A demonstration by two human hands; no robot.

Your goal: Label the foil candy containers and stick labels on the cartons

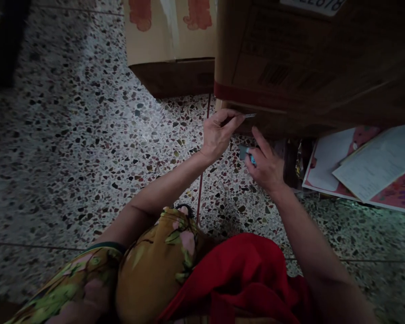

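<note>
My left grip (219, 133) is closing narrowly, thumb and fingertips pinching the end of a small printed strip (250, 115). The strip is sticking out to the right, just in front of the lower side of a large carton (303, 72); whether it is touching the cardboard, I cannot tell. My right grip (266, 167) is curling around a small turquoise object (253, 159), with a flat grey-blue piece (243, 152) showing at its left, while my forefinger is pointing free, just short of the strip.

As I am judging it, the step in hand is handling the strip close to the carton. The next move is probably calling for a light, steady pinch and a free forefinger, the turquoise object being kept clear.

A smaller carton (153, 47) is standing beside the large one on the speckled floor (104, 153), and loose papers (380, 166) are lying right of my right grip.
</note>
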